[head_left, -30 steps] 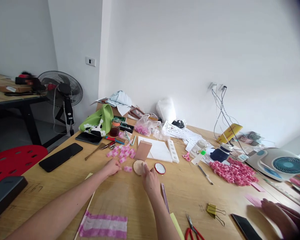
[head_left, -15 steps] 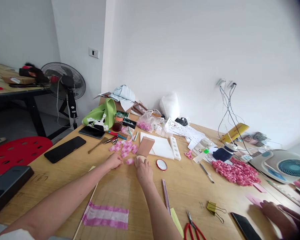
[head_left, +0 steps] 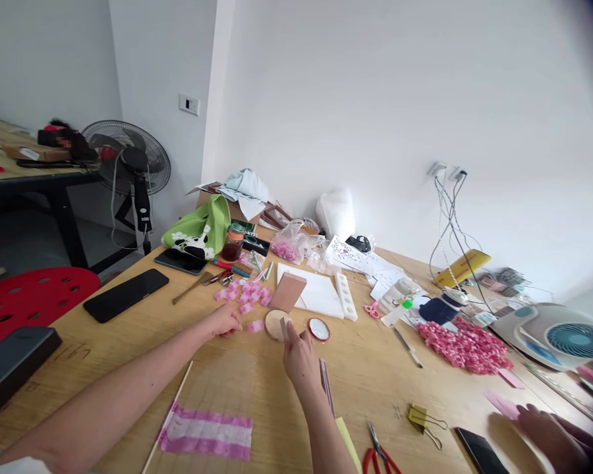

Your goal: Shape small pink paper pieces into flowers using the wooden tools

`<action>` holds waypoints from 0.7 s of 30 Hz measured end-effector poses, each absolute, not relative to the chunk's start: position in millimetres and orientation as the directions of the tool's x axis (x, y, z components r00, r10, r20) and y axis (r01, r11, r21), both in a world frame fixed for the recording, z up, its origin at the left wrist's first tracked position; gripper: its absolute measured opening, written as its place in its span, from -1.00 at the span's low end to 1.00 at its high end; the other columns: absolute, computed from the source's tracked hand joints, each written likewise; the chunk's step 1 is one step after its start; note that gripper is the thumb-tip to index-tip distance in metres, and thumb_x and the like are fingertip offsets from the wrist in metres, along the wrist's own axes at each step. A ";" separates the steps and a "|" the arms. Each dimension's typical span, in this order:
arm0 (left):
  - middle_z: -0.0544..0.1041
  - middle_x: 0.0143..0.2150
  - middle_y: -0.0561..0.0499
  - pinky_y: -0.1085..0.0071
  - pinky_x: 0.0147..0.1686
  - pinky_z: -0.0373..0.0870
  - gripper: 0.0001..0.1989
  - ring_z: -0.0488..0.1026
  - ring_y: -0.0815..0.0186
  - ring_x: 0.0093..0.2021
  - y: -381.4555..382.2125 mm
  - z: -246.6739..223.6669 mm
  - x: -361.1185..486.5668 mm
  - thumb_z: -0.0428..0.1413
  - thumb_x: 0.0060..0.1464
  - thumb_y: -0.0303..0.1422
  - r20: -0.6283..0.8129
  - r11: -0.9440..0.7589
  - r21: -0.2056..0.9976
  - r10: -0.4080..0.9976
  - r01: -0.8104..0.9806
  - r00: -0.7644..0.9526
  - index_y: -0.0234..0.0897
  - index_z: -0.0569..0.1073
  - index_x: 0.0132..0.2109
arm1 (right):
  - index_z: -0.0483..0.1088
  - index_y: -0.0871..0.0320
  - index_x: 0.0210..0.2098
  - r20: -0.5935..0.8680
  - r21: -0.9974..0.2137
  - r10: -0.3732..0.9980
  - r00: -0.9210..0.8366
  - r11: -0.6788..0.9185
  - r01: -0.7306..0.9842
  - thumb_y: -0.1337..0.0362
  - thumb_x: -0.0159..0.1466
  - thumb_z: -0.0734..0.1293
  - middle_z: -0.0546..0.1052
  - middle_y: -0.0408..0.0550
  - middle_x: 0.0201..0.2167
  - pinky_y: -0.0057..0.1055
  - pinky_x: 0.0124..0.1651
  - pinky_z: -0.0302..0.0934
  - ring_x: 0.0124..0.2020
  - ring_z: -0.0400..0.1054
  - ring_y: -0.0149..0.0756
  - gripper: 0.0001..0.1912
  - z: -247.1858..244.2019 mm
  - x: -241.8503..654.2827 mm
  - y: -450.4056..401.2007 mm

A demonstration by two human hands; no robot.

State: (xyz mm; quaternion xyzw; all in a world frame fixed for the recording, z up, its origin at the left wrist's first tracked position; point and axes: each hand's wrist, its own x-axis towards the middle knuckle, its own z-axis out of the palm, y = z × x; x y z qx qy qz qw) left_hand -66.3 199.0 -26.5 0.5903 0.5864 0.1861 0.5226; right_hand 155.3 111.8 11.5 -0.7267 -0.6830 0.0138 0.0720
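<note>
My right hand [head_left: 301,355] pinches a thin greyish-brown flat strip [head_left: 284,328], which stands over the edge of a round pale wooden disc [head_left: 273,324]. Whether the strip touches the disc I cannot tell. My left hand [head_left: 225,320] is closed on the table, fingertips together; anything between them is too small to make out. Just right of it lies a small pink-and-white piece [head_left: 255,325]. More such pink pieces [head_left: 247,293] are scattered behind. A pinkish-brown block [head_left: 289,291] stands behind the disc, and a red-rimmed white lid [head_left: 319,328] lies to its right.
In front lie a pink-and-white striped strip [head_left: 207,431], a thin stick [head_left: 170,411], a purple ruler-like bar [head_left: 327,385] and red-handled scissors [head_left: 378,451]. A binder clip [head_left: 425,421] and phone [head_left: 484,451] sit right, near another person's hand [head_left: 543,424]. Pink braided material [head_left: 467,342] is heaped beyond.
My right hand has drawn back and right off the wooden disc, uncovering it, and now shows the thin strip in its fingers. My left hand has barely moved.
</note>
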 end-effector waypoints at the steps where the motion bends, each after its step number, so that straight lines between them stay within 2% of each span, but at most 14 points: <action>1: 0.46 -0.02 -0.08 0.21 -0.16 0.48 -0.70 0.48 0.25 -0.12 198.8 -25.9 -66.8 0.10 0.22 -0.26 -0.413 0.240 0.824 0.875 0.514 0.252 -0.32 0.40 0.04 | 0.18 0.04 0.28 0.081 -0.123 0.994 0.069 -0.059 0.991 0.37 0.36 0.12 0.43 0.05 -0.20 -0.44 -0.15 0.13 -0.13 0.37 -0.20 -0.50 10.9 154.4 110.1; 4: 0.47 -0.03 -0.08 0.22 -0.16 0.48 -0.71 0.48 0.25 -0.13 198.4 -24.1 -67.8 0.10 0.22 -0.26 -0.470 0.257 0.782 0.841 0.568 0.268 -0.32 0.40 0.03 | 0.19 0.06 0.27 0.080 -0.115 0.994 0.078 -0.068 0.991 0.39 0.35 0.11 0.43 0.07 -0.19 -0.43 -0.18 0.13 -0.12 0.37 -0.18 -0.50 9.1 151.7 107.5; 10: 0.49 -0.12 -0.04 0.32 -0.27 0.49 -0.74 0.49 0.33 -0.24 198.1 -22.2 -70.7 0.10 0.23 -0.27 -0.467 0.240 0.790 0.831 0.564 0.301 -0.34 0.42 -0.03 | 0.28 0.05 0.20 0.043 -0.082 0.995 0.091 -0.087 0.993 0.43 0.30 0.13 0.45 0.10 -0.21 -0.34 -0.24 0.15 -0.17 0.38 -0.10 -0.50 6.0 146.8 97.2; 15: 0.50 -0.23 0.01 0.40 -0.35 0.47 -0.78 0.47 0.39 -0.34 196.9 -20.0 -77.0 0.10 0.23 -0.26 -0.435 0.224 0.829 0.834 0.512 0.340 -0.36 0.44 -0.11 | 0.29 0.29 0.19 0.044 -0.071 0.987 0.158 -0.155 0.985 0.46 0.24 0.15 0.45 0.25 -0.21 -0.16 -0.12 0.15 -0.12 0.34 0.08 -0.48 2.9 154.9 73.1; 16: 0.49 -0.26 0.03 0.41 -0.37 0.45 -0.78 0.46 0.40 -0.37 195.8 -18.8 -78.2 0.10 0.23 -0.26 -0.428 0.220 0.838 0.833 0.499 0.351 -0.36 0.44 -0.14 | 0.33 0.31 0.15 0.063 -0.132 0.983 0.171 -0.162 0.978 0.47 0.21 0.17 0.45 0.27 -0.20 -0.12 -0.07 0.13 -0.09 0.31 0.12 -0.49 2.8 158.5 69.5; 18: 0.47 -0.35 0.07 0.45 -0.42 0.42 -0.78 0.42 0.44 -0.44 192.5 -15.0 -79.9 0.09 0.23 -0.26 -0.411 0.210 0.858 0.829 0.469 0.379 -0.36 0.44 -0.22 | 0.42 0.30 0.04 0.133 -0.377 0.970 0.204 -0.141 0.916 0.44 0.17 0.21 0.43 0.29 -0.17 -0.03 0.02 0.08 -0.02 0.26 0.16 -0.56 3.4 165.4 66.8; 20: 0.42 -0.46 0.13 0.48 -0.46 0.36 -0.76 0.36 0.47 -0.52 187.7 -9.0 -80.8 0.11 0.21 -0.25 -0.385 0.194 0.881 0.824 0.431 0.415 -0.35 0.42 -0.33 | 0.47 0.26 -0.09 0.190 -0.632 0.952 0.242 -0.070 0.772 0.35 0.17 0.23 0.44 0.27 -0.14 -0.02 0.05 0.08 -0.01 0.25 0.14 -0.66 5.2 169.6 70.6; 21: 0.39 -0.50 0.15 0.49 -0.48 0.32 -0.74 0.32 0.47 -0.54 184.7 -5.1 -81.0 0.14 0.17 -0.23 -0.368 0.184 0.894 0.822 0.408 0.435 -0.35 0.40 -0.38 | 0.47 0.25 -0.12 0.197 -0.717 0.948 0.248 -0.033 0.697 0.29 0.19 0.23 0.45 0.25 -0.15 -0.05 0.03 0.13 -0.04 0.28 0.09 -0.68 6.3 170.3 74.7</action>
